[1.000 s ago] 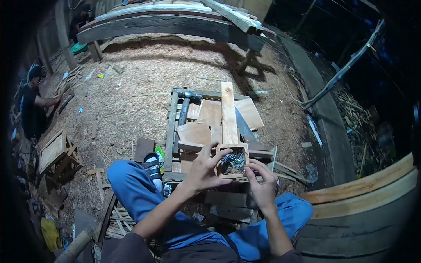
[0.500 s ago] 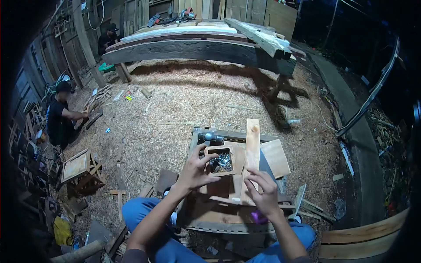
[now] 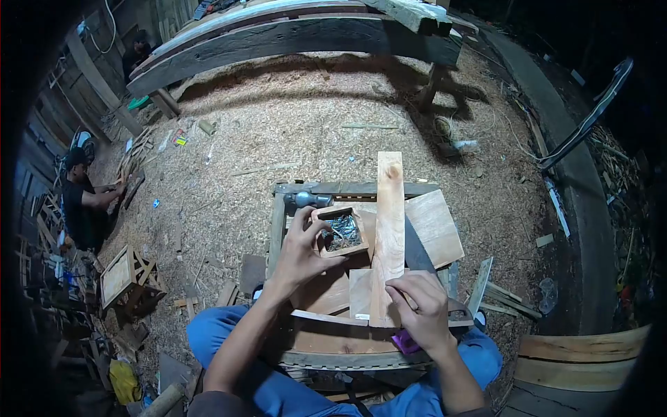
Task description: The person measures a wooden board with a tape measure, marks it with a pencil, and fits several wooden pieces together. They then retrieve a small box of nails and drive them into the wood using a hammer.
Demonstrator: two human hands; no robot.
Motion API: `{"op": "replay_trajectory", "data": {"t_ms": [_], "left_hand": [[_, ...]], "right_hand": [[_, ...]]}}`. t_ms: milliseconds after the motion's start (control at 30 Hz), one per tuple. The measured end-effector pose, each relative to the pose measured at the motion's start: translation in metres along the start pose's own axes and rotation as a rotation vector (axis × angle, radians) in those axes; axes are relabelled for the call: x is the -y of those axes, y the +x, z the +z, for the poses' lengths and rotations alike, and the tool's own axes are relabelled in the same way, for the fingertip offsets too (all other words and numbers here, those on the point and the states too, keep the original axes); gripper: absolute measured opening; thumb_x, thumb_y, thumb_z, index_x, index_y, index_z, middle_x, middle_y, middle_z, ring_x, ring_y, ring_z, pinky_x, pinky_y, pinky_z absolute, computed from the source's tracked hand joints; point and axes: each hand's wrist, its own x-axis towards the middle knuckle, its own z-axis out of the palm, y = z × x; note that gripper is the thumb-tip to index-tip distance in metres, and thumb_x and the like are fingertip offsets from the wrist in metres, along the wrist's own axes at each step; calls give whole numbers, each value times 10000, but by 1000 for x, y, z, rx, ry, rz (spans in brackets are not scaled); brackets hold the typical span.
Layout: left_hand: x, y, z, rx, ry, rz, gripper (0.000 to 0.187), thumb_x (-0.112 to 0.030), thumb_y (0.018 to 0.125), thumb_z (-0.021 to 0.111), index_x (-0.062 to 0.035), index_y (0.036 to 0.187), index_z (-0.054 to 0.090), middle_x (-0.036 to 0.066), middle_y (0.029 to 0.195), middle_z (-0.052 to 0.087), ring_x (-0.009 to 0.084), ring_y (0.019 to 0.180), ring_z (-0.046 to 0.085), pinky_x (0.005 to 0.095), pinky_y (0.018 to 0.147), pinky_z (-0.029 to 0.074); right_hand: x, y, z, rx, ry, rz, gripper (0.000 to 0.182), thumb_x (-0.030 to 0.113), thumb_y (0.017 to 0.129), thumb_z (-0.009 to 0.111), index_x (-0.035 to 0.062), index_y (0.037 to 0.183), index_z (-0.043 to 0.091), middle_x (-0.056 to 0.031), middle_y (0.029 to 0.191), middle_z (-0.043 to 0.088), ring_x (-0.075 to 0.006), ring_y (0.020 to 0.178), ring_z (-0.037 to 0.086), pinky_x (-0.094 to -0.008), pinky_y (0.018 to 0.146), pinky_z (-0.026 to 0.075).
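Observation:
My left hand (image 3: 299, 254) curls at the left side of a small open wooden box (image 3: 358, 236), a finger over its rim and the thumb along its near wall. Nails (image 3: 340, 229) fill the box in a loose heap. Over the near end of a long light plank (image 3: 390, 215), my right hand (image 3: 424, 306) is closed in a pinch; whatever lies between the fingertips is too small to make out. A handsaw's dark blade (image 3: 417, 251) lies right of the plank, partly covered. Beyond the box rests a hammer head (image 3: 309, 199).
The pieces lie on a low wooden worktable (image 3: 306, 358) between my knees. A thin board (image 3: 436, 229) is at its right, a purple object (image 3: 405, 342) near its front. A small wooden stool (image 3: 121, 278) and a crouching person (image 3: 83, 198) are left. A long timber bench (image 3: 278, 52) stands ahead.
My view has shifted. The box has turned slightly and sits closer to my left hand's grip. My right fingers have gone from loosely spread to pinched, low over the plank.

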Motion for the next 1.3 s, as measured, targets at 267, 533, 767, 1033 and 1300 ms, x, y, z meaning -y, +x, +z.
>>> {"op": "replay_trajectory", "data": {"t_ms": [267, 533, 767, 1033, 1300], "left_hand": [[9, -16, -18, 13, -65, -51, 894, -227, 647, 982, -72, 1421, 564, 246, 1541, 439, 426, 1433, 472, 470, 1161, 441], [-6, -8, 11, 38, -8, 4, 974, -150, 706, 936, -61, 1528, 421, 295, 1626, 320, 470, 1501, 373, 482, 1227, 376], [-11, -8, 19, 118, 72, -90, 1087, -195, 734, 929, -114, 1632, 322, 328, 1698, 110, 504, 1534, 287, 508, 1242, 353], [-76, -65, 8, 81, 105, 228, 568, -282, 865, 840, -81, 1355, 636, 148, 1286, 656, 355, 1166, 631, 457, 1012, 483], [-93, -101, 10, 331, 46, 327, 424, -246, 863, 760, -116, 1255, 668, 64, 1070, 719, 256, 1007, 651, 399, 853, 476]], "right_hand": [[11, -8, 5, 130, -50, -80, 206, 15, 785, 795, 35, 986, 758, -100, 902, 724, -294, 933, 696, -410, 792, 507], [9, -19, 5, 104, -53, -73, 225, 14, 766, 806, 41, 986, 765, -76, 958, 716, -278, 949, 692, -410, 808, 513], [6, -29, -6, 77, -85, 12, 181, 0, 790, 817, 16, 964, 770, -103, 939, 718, -301, 913, 688, -407, 797, 525], [2, -47, -18, 97, -117, 47, 219, 28, 809, 799, 49, 1024, 768, -98, 946, 719, -302, 884, 688, -414, 833, 514], [3, -68, -27, 113, -150, 61, 240, -29, 810, 746, 53, 1034, 769, -122, 1030, 741, -324, 938, 701, -428, 823, 536]]}}
